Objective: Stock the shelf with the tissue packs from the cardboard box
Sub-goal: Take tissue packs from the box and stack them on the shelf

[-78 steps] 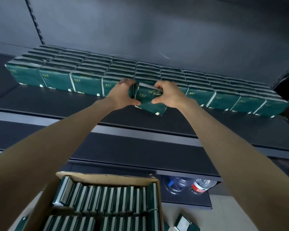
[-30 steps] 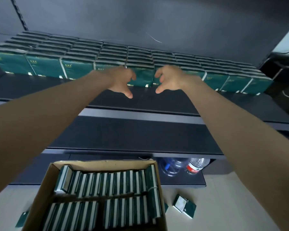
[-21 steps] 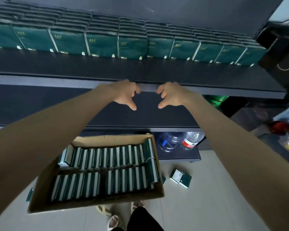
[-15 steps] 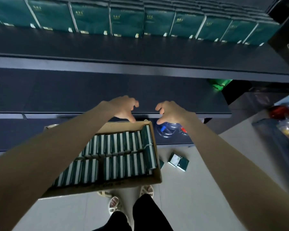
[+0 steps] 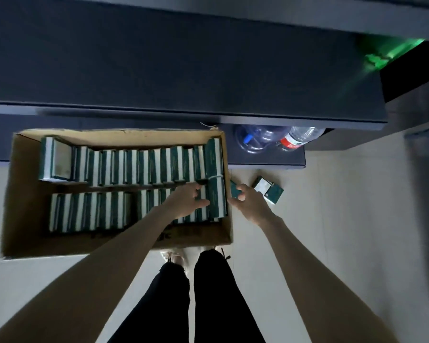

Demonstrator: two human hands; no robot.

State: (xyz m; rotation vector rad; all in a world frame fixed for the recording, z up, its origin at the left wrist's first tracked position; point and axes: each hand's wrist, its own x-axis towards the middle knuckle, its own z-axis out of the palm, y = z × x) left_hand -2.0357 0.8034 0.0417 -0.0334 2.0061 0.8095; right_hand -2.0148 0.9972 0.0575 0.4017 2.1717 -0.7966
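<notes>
The cardboard box point(image 5: 22, 194) stands on the floor below me, holding two rows of green-and-white tissue packs point(image 5: 134, 167) set on edge. At its right end some packs point(image 5: 217, 201) lie turned sideways. My left hand point(image 5: 186, 201) is down inside the box's right end, fingers bent over the front row and thumb against the sideways packs. My right hand point(image 5: 249, 205) hovers at the box's right wall with loosely curled fingers, its thumb toward the same packs. Neither hand visibly holds a pack. The dark shelf point(image 5: 183, 70) fills the top; its stocked packs are out of view.
Two loose packs point(image 5: 269, 193) lie on the pale floor right of the box, and another one point(image 5: 235, 191) sits by my right fingers. Two plastic bottles point(image 5: 278, 139) lie on the lowest board. My legs point(image 5: 191, 293) stand just behind the box. Something green point(image 5: 386, 53) glows at top right.
Both hands pushed a pack into the shelf row, let go, and dropped to the box's right end. My view tilted from the shelf to the floor.
</notes>
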